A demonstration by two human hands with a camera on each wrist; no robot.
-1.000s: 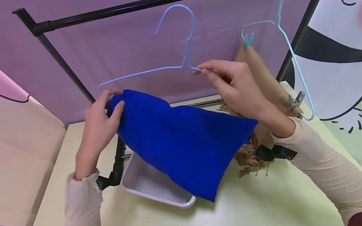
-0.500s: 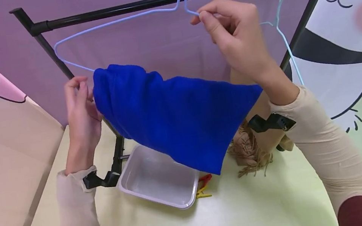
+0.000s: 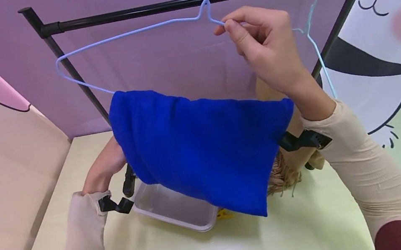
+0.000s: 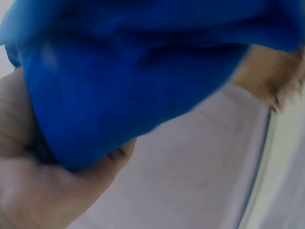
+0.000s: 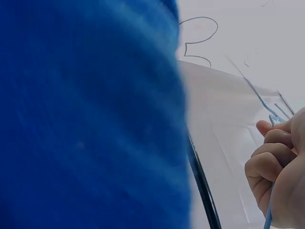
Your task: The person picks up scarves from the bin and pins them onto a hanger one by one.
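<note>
A blue cloth point(image 3: 204, 154) hangs folded over the bottom bar of a lavender wire hanger point(image 3: 135, 31), whose left end sticks out bare beyond the fabric. My right hand point(image 3: 266, 46) pinches the hanger's right shoulder near the neck, lifting it in front of the rack. Behind the cloth's left edge goes my left hand point(image 4: 62, 191), its fingers mostly hidden in the head view. In the left wrist view, a fingertip shows at the cloth's lower edge; I cannot tell whether the hand grips it. The hanger's hook runs out of the head view at the top.
A black clothes rack's bar point(image 3: 132, 14) spans the back. At its right hangs a pale teal hanger point(image 3: 315, 42), with a tan fringed cloth point(image 3: 283, 175) behind my right forearm. Below stand a grey-white basin point(image 3: 171, 220) and a yellow clip point(image 3: 225, 213) beside it.
My right hand has raised the hanger, and the cloth now lies over its bar. My left hand has let go of the cloth's upper left corner and moved down behind it.
</note>
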